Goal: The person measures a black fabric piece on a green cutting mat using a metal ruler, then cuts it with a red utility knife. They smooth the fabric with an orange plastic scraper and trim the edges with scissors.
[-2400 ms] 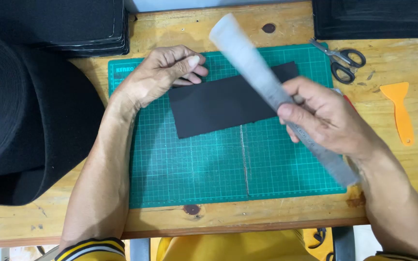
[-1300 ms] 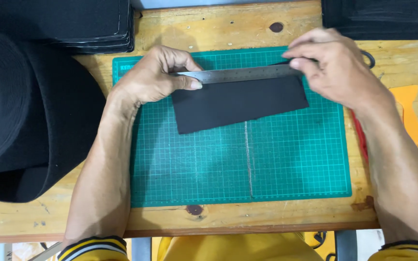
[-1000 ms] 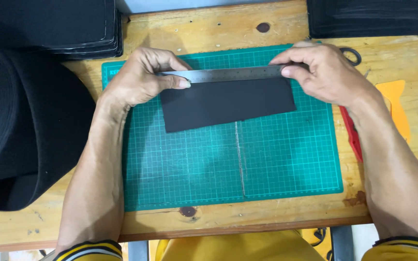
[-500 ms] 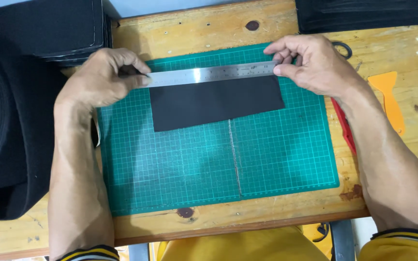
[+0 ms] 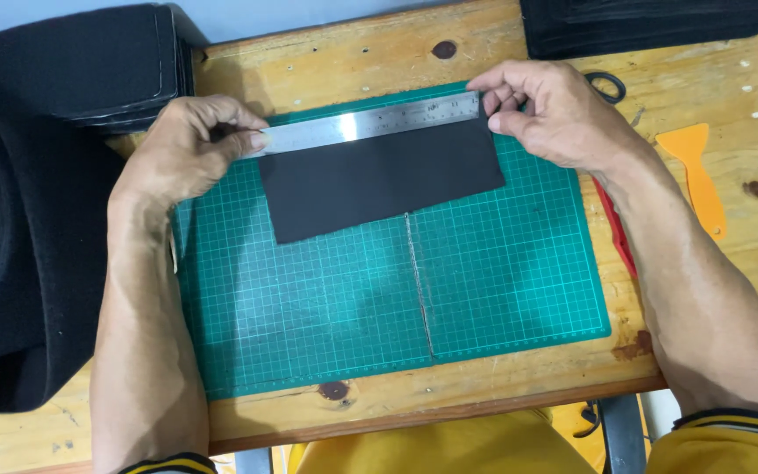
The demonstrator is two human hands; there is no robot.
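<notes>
A black rectangular sheet point(image 5: 379, 180) lies on a green cutting mat point(image 5: 370, 298). A steel ruler point(image 5: 370, 123) rests flat along the sheet's far edge. My left hand point(image 5: 182, 149) pinches the ruler's left end with thumb and fingers. My right hand point(image 5: 554, 114) holds the ruler's right end, fingertips at the sheet's far right corner. Both forearms rest over the mat's sides.
A large roll of black material point(image 5: 19, 263) fills the left. Stacks of black pieces point(image 5: 89, 61) sit at the far left and far right point(image 5: 651, 22). Scissors point(image 5: 605, 85), an orange scraper point(image 5: 699, 180) and a red tool point(image 5: 614, 233) lie on the wooden table point(image 5: 484, 395) to the right.
The ruler, earlier held in the air by my right hand, now lies along the sheet's far edge with both hands on its ends. The view has shifted slightly.
</notes>
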